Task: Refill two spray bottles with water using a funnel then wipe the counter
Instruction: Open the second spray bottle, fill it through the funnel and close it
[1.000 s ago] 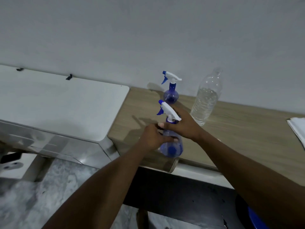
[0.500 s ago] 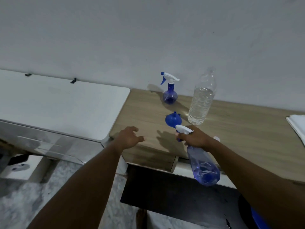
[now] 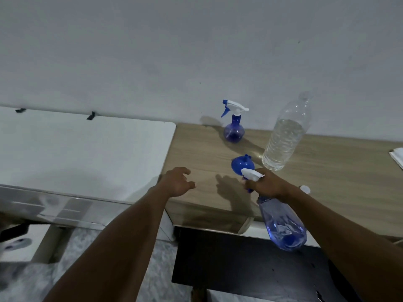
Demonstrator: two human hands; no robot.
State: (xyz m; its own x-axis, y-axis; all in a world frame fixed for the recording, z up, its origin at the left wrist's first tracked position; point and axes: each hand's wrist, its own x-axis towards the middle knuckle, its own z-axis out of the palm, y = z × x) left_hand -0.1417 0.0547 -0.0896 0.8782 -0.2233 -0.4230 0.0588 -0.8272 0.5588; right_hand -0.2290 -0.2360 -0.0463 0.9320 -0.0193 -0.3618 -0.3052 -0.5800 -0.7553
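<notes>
My right hand (image 3: 267, 185) grips the white trigger head of a blue spray bottle (image 3: 283, 225), which hangs tilted over the counter's front edge. My left hand (image 3: 177, 182) hovers open above the wooden counter (image 3: 338, 182), holding nothing. A blue funnel (image 3: 239, 163) lies on the counter just beyond my right hand. A second blue spray bottle (image 3: 233, 129) stands upright near the wall. To its right stands a clear water bottle (image 3: 283, 138), uncapped and mostly full. A small white cap (image 3: 305, 188) lies behind my right wrist.
A white appliance top (image 3: 82, 155) adjoins the counter on the left. A white cloth (image 3: 398, 156) lies at the counter's far right edge. Below the counter is a dark panel (image 3: 239, 264) and a mottled grey floor (image 3: 91, 258).
A second ago both hands held the spray bottle upright on the counter. My right hand has since lifted it by the head and tilted it toward me; my left hand let go.
</notes>
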